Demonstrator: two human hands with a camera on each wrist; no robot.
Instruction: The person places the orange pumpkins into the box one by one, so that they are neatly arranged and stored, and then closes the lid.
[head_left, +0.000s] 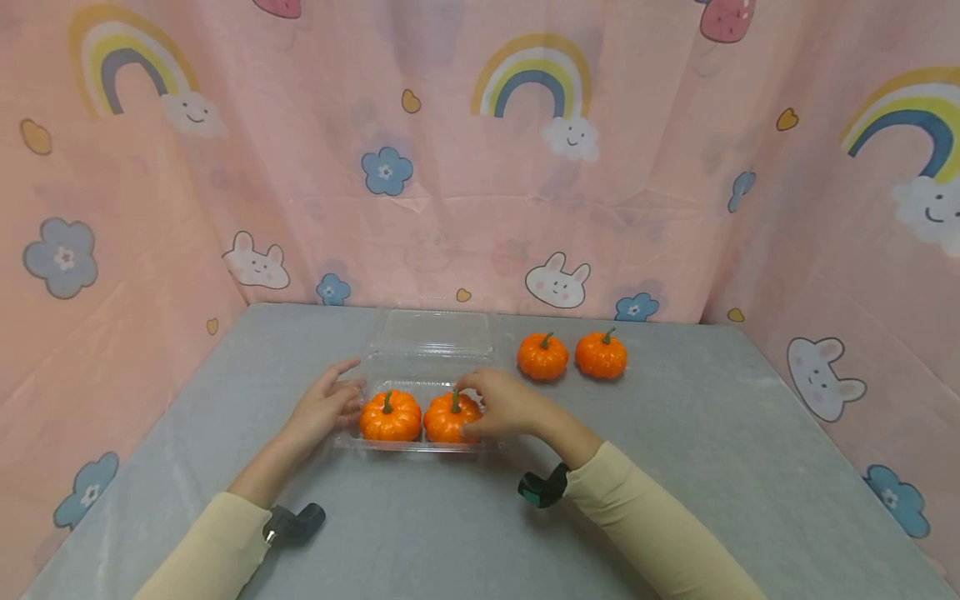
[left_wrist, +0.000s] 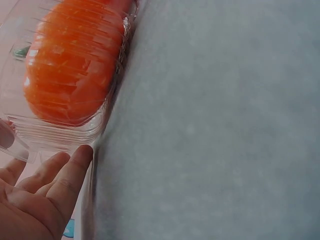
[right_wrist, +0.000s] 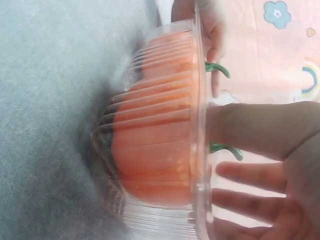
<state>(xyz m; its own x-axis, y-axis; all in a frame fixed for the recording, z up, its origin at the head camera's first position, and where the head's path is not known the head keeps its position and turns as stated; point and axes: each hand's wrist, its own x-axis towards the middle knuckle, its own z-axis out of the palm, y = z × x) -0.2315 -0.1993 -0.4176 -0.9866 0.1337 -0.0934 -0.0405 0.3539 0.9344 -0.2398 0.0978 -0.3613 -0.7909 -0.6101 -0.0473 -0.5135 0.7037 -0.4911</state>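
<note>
A clear plastic clamshell box [head_left: 352, 444] lies with its lid [head_left: 433, 332] raised at the back. Inside sit two small orange pumpkins with green stems, a left pumpkin [head_left: 390, 417] and a right pumpkin [head_left: 447, 419]. My left hand [head_left: 324, 408] is at the box's left end, its fairly straight fingers [left_wrist: 70, 177] touching the plastic. Over the right pumpkin is my right hand [head_left: 504, 404], thumb in front and fingers behind the stem. Its fingertips [right_wrist: 225, 170] show spread above the rim in the right wrist view; firm contact with the pumpkin is unclear.
Two more orange pumpkins stand behind and right of the box, one pumpkin [head_left: 542, 357] beside another pumpkin [head_left: 601, 355]. The grey table [head_left: 675, 467] is bordered by a pink patterned curtain [head_left: 450, 233] at the back and sides.
</note>
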